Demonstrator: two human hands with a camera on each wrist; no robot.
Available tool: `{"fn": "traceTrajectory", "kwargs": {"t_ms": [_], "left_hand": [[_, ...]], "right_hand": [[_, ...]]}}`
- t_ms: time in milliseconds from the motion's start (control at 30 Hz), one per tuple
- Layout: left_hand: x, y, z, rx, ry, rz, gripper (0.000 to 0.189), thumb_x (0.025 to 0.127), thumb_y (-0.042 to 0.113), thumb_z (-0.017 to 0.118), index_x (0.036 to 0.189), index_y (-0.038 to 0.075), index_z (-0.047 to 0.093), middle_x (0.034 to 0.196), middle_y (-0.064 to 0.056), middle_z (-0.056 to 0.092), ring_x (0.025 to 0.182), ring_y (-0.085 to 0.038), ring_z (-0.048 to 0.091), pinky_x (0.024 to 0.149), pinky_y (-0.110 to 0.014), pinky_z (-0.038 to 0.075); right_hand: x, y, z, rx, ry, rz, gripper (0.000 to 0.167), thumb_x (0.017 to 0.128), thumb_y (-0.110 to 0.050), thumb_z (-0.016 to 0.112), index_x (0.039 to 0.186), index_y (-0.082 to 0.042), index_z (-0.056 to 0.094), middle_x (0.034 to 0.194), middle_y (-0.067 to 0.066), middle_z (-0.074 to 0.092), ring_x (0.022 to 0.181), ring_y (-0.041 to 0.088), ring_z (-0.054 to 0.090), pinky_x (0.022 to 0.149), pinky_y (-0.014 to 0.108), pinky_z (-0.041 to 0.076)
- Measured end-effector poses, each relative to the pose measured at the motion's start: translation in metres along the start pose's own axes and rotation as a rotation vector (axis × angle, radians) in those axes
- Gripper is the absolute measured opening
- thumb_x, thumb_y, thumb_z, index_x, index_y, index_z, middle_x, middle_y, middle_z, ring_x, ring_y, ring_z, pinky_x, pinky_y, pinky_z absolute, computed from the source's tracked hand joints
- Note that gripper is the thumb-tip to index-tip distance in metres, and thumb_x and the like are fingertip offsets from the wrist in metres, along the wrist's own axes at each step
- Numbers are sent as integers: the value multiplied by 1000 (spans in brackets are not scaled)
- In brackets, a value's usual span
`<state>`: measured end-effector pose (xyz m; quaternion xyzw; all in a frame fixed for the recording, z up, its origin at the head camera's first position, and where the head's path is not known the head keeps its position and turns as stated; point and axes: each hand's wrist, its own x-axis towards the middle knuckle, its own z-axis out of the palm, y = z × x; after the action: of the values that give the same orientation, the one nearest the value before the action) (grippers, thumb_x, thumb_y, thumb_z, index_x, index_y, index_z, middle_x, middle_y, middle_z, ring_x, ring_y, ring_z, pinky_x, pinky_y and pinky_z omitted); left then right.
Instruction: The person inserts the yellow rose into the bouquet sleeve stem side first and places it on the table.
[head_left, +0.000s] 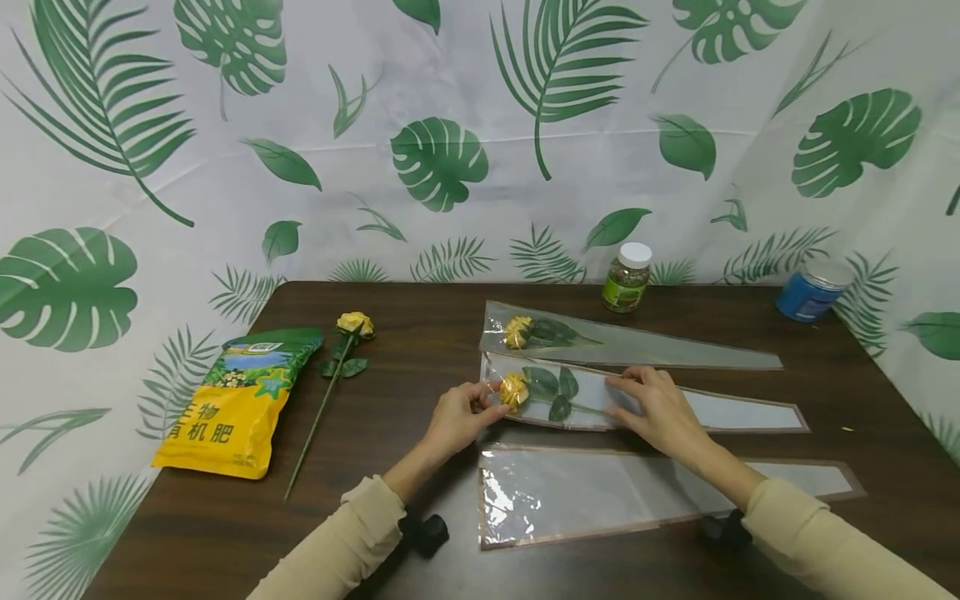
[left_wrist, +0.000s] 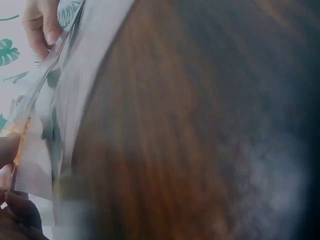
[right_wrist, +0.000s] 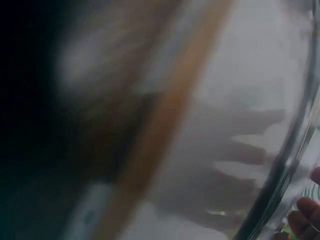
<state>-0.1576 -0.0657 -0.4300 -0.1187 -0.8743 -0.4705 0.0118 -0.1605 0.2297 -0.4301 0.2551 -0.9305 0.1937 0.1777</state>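
Fingers [head_left: 491, 414] grip plastic [head_left: 712, 410] over table [head_left: 397, 367], backdrop [head_left: 337, 221] apparently cloth.

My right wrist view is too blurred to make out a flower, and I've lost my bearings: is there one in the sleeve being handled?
Observer: Yes. The middle sleeve holds a yellow rose, its bloom toward the left end.

Operator: Good. Where is the left hand?

Observer: In the head view, the left hand is at that sleeve's left end, right by the bloom.

Operator: Is any rose lying outside the sleeves?

Observer: One: a loose rose lies on the table, to the right of the yellow bag.
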Motion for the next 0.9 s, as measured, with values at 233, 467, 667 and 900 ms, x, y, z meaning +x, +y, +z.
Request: {"fn": "traceTrajectory", "kwargs": {"t_ms": [233, 467, 667, 900], "left_hand": [[-3, -1, -5, -26, -4, -57, 22, 83, 21, 72, 99, 8, 70, 70, 0, 65, 54, -2, 47, 52, -19, 39], [-8, -1, -15, 78, -11, -67, 12, 87, 27, 68, 82, 16, 70, 73, 4, 67, 57, -3, 50, 57, -24, 41], [-10, -10, -21, 225, -35, -70, 16, 85, 29, 69, 76, 16, 69, 74, 4, 66, 63, -9, 51, 54, -26, 40], [-19, -14, -31, 133, -106, -94, 13, 89, 23, 65, 85, 11, 70, 77, 0, 68, 65, -9, 58, 58, -25, 47]], "right_hand": [[-8, 3, -3, -92, -201, 41, 53, 78, -30, 76, 121, -3, 63, 118, 27, 54, 101, 43, 50, 75, 55, 46], [-9, 8, -7, -133, -203, 44, 54, 77, -30, 77, 122, -3, 62, 119, 27, 53, 101, 43, 50, 70, 55, 47], [-4, 11, -10, -176, -230, 18, 54, 78, -29, 76, 123, -1, 61, 119, 27, 52, 99, 43, 50, 63, 50, 49], [-6, 6, -15, -136, -176, -35, 58, 73, -24, 80, 118, 5, 60, 110, 27, 55, 93, 41, 53, 70, 50, 49]]}}
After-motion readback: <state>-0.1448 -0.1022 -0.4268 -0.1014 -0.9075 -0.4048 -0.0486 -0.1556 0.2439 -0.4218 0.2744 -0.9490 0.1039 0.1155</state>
